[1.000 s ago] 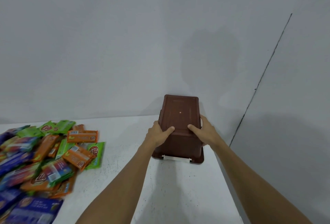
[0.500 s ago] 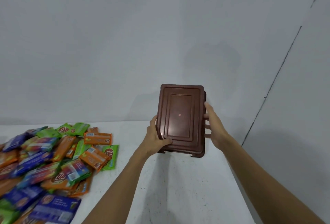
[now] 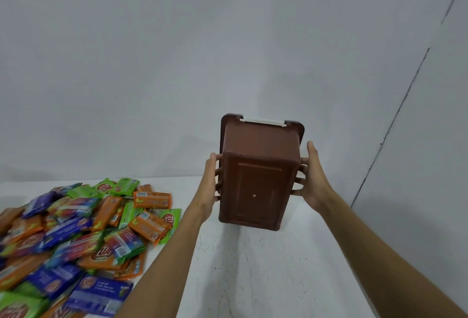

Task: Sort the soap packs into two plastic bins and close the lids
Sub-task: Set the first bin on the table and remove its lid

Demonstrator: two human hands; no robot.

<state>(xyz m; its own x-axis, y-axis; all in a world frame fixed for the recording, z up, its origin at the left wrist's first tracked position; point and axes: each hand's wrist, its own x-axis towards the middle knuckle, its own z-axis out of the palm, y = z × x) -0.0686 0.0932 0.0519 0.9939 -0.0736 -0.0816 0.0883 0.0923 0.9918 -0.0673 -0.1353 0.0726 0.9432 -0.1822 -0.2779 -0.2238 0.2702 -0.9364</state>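
Left of the brown bin, glossy flat soap packs in orange, green and blue lie heaped on the speckled white table. The left hand and right hand grip the bin's long sides, fingers curled round them. It is smooth, boxy plastic held clear above the table, ribbed base toward the camera. Half a second ago it sat lower, its flat face square-on. Now it is raised and tipped, with a white latch on top. Behind it stands a plain grey wall.
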